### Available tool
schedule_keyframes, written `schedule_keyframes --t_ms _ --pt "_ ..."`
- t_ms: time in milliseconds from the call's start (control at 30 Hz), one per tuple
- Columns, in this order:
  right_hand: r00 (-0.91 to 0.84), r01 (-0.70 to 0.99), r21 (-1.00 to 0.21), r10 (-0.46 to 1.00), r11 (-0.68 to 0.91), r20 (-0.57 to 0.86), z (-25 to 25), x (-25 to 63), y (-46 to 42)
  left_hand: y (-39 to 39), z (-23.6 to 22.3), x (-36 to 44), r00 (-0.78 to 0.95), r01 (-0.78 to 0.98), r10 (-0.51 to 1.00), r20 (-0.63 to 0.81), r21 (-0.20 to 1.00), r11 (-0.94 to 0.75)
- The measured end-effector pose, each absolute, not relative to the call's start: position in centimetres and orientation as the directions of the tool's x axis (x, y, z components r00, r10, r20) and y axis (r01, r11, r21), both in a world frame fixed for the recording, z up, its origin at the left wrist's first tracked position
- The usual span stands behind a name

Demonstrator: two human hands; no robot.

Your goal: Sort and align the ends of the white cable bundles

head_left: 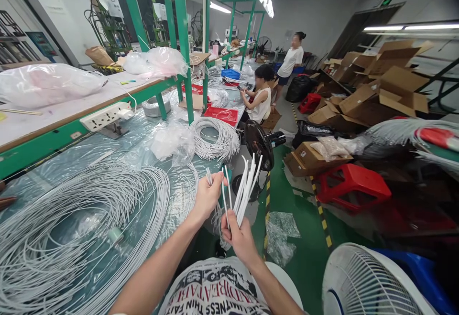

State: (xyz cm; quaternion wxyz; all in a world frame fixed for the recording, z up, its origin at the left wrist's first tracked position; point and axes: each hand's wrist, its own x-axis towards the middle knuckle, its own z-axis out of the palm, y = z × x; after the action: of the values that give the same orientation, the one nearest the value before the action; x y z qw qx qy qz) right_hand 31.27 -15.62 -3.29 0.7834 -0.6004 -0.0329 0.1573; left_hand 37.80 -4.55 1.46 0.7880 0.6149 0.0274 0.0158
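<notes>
My right hand is closed around the lower end of a bunch of thin white tubes, which fan out upward; whether they are hollow I cannot tell. One or two of them stand apart on the left, near the fingers of my left hand. That hand is closed, with pale wire ends poking out above its fist. Below it, loose wires hang between my hands and the bench edge. On the plastic-covered bench to my left lies a large coil of white wire. A smaller wire coil sits beyond my hands.
A black fan stands just past my hands, and a white fan is close at lower right. A red stool and cardboard boxes line the right side. Two people are further along the bench.
</notes>
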Motion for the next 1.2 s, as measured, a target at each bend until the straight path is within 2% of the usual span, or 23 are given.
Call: schedule_keyframes --t_ms 100,233,367,600,700,800,900,1000,1067,1200 --pt "0.942 -0.200 -0.953 0.312 0.226 -0.123 -3.3 31.1 -15.6 -4.3 1.4 38.1 0.996 -0.007 0.084 -0.013 0.973 0.229" --pt "0.958 -0.150 -0.966 0.270 0.209 -0.090 -3.8 31.2 -15.5 -4.1 1.2 38.1 0.997 0.022 0.071 -0.040 0.970 0.244" --pt "0.967 -0.114 -0.982 0.242 0.153 -0.075 -4.2 31.4 -15.3 -4.4 1.6 37.6 0.991 0.126 -0.009 -0.131 0.926 0.356" --pt "0.958 -0.054 -0.998 0.283 0.011 -0.049 -4.7 30.7 -15.2 -4.8 2.3 37.4 0.962 0.272 -0.097 -0.254 0.874 0.402" --pt "0.956 -0.048 -0.999 0.290 -0.004 -0.047 -4.7 30.5 -15.2 -4.8 2.2 37.4 0.964 0.263 -0.105 -0.242 0.850 0.456" --pt "0.955 -0.075 -0.997 0.288 0.020 -0.066 -4.6 30.5 -15.0 -5.1 1.9 37.4 0.976 0.205 -0.035 -0.217 0.842 0.499" --pt "0.965 -0.147 -0.985 0.234 0.095 -0.122 -4.6 30.8 -14.5 -5.7 1.7 37.5 0.979 0.088 0.107 -0.173 0.836 0.541" --pt "0.972 -0.215 -0.961 0.132 0.175 -0.193 -4.6 31.0 -14.0 -6.3 1.7 37.6 0.972 0.013 0.178 -0.155 0.788 0.616" --pt "0.967 -0.252 -0.945 0.078 0.209 -0.241 -4.5 31.2 -13.9 -6.5 1.9 37.6 0.972 0.025 0.161 -0.174 0.752 0.659" --pt "0.956 -0.278 -0.938 -0.035 0.205 -0.291 -4.1 31.9 -14.6 -6.4 2.0 37.7 0.972 0.173 -0.022 -0.234 0.651 0.739"
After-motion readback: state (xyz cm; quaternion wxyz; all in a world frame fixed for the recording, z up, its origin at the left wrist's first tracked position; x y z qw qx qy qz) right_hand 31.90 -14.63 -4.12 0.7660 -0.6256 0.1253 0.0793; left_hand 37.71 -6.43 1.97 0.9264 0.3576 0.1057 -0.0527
